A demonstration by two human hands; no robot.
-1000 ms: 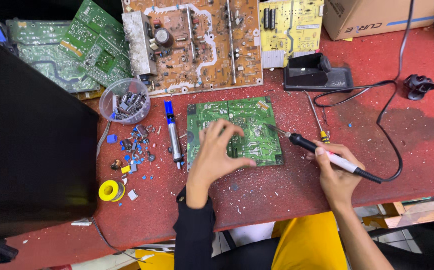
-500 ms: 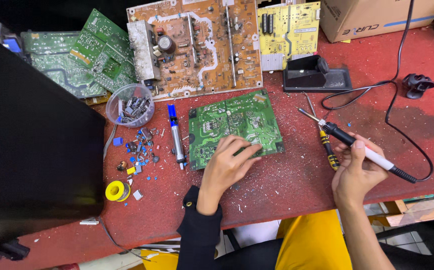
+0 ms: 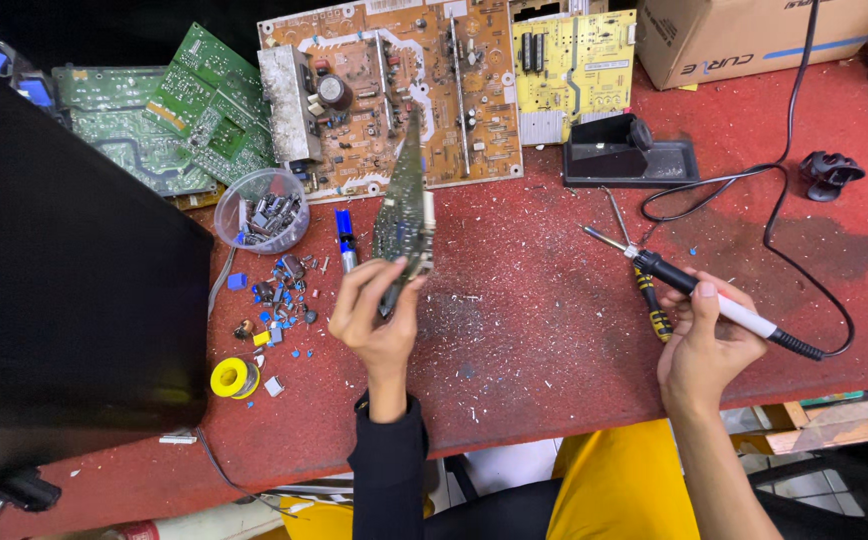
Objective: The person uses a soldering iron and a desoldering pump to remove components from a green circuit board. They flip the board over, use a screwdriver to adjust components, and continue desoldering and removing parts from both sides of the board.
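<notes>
Head view, looking down on a red bench littered with solder flecks. Left hand near frame centre holds a green circuit board tipped up on edge, so only its thin profile and some parts on its face show; fingers closed around the board's lower end, thumb on one side. Right hand at right of centre grips a soldering iron like a pen, fingers wrapped on the white and black handle, tip pointing up-left and clear of the board. Iron's black cord loops off to the right. A yellow-and-black handled tool lies on the bench just under the iron.

Judgement on handling: board looks light and stiff, but fragile at the soldered parts and sharp on the pin side; best held by bare edges or corners, not across components.

Around: blue-capped pen-like tool just left of the board; clear plastic cup of salvaged parts at centre left; loose blue and dark components scattered below it; yellow solder spool lower left. Brown circuit board and yellow circuit board along the top, black iron stand beneath them, cardboard box upper right
</notes>
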